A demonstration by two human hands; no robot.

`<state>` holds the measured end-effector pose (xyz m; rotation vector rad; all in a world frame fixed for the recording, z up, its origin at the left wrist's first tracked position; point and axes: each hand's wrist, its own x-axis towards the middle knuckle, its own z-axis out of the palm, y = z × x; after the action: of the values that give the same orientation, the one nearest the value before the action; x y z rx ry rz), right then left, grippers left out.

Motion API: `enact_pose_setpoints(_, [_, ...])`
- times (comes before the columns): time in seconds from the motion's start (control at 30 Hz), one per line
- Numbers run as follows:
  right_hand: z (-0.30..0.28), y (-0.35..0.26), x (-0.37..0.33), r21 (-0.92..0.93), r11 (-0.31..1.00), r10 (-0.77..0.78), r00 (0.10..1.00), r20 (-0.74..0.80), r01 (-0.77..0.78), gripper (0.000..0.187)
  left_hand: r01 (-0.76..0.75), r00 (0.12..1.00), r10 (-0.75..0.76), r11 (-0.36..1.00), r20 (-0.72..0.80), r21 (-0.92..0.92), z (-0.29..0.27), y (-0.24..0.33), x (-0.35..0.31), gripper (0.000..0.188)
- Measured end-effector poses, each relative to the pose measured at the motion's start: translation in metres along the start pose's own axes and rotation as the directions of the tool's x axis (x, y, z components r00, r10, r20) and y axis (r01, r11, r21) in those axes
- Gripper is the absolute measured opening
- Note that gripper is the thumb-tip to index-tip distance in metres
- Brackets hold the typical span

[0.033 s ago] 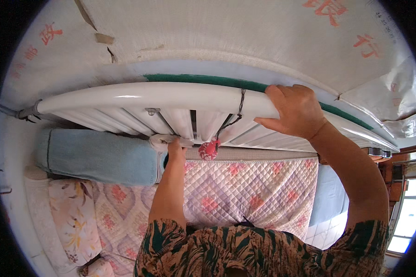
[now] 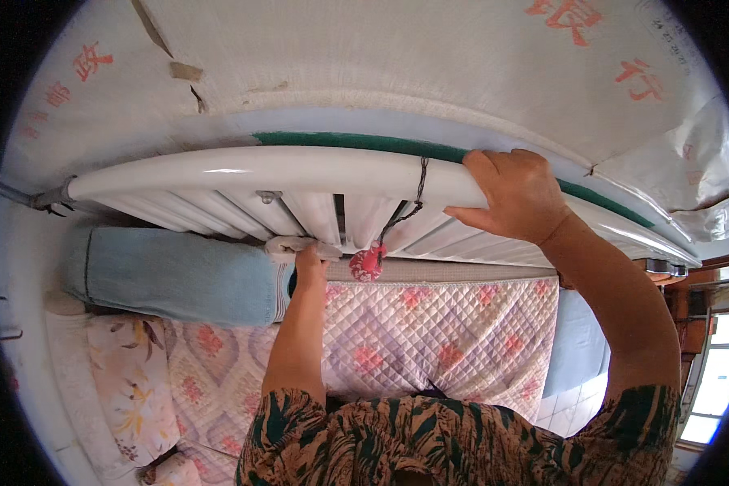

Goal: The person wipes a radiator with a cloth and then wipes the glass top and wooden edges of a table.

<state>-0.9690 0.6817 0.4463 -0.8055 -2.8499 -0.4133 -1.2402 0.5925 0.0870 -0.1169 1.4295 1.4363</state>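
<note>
A white radiator [image 2: 332,168] with upright columns runs along the wall in front of me. My right hand [image 2: 517,194] grips its rounded top pipe on the right, fingers over the far side and thumb on the near side. Lower down, my left hand [image 2: 308,261] holds a pale cloth [image 2: 290,248] against the radiator's columns. Its fingers are partly hidden by the cloth. Just right of that hand hangs a red-and-white patterned pouch [image 2: 368,264], tied to the top pipe by a dark cord [image 2: 420,194].
A folded light-blue towel-like bundle [image 2: 178,274] lies left of my left arm. Below spreads a quilted floral bedcover [image 2: 437,332], with a floral pillow [image 2: 130,381] at the left. Pale sheeting [image 2: 340,61] covers the wall behind the radiator. A window [image 2: 717,373] shows at far right.
Almost nothing differs. The view has shifted slightly; both hands keep their places on the radiator and the cloth.
</note>
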Motion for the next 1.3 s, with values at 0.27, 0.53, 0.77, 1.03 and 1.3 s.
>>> enact_pose_setpoints(0.27, [-0.003, 0.002, -0.002, 0.018, 0.999, 0.050, 0.998, 0.049, -0.051, 0.047, -0.449, 0.858, 0.455, 0.890, 0.238, -0.081, 0.040, 0.110, -0.171, 0.046])
enact_pose_setpoints(0.53, [0.001, 0.002, -0.004, 0.083, 0.995, 0.062, 0.998, 0.015, -0.063, 0.045, -0.915, 0.394, 0.842, 0.322, 0.369, 0.243, 0.042, 0.158, -0.210, 0.031])
enact_pose_setpoints(0.77, [0.003, 0.002, -0.007, 0.095, 0.993, 0.074, 0.997, 0.027, -0.077, 0.047, -0.892, 0.046, 0.660, -0.311, 0.750, 0.329, 0.092, 0.180, -0.220, 0.020])
enact_pose_setpoints(1.03, [-0.002, 0.001, -0.006, 0.096, 0.991, 0.086, 0.996, 0.035, -0.089, 0.051, -0.842, -0.123, 0.464, -0.517, 0.877, 0.156, 0.119, 0.197, -0.252, 0.041])
enact_pose_setpoints(1.3, [-0.003, -0.001, -0.003, 0.097, 0.990, 0.097, 0.992, 0.076, -0.104, 0.052, -0.821, -0.158, 0.470, -0.551, 0.868, 0.149, 0.131, 0.207, -0.232, 0.034])
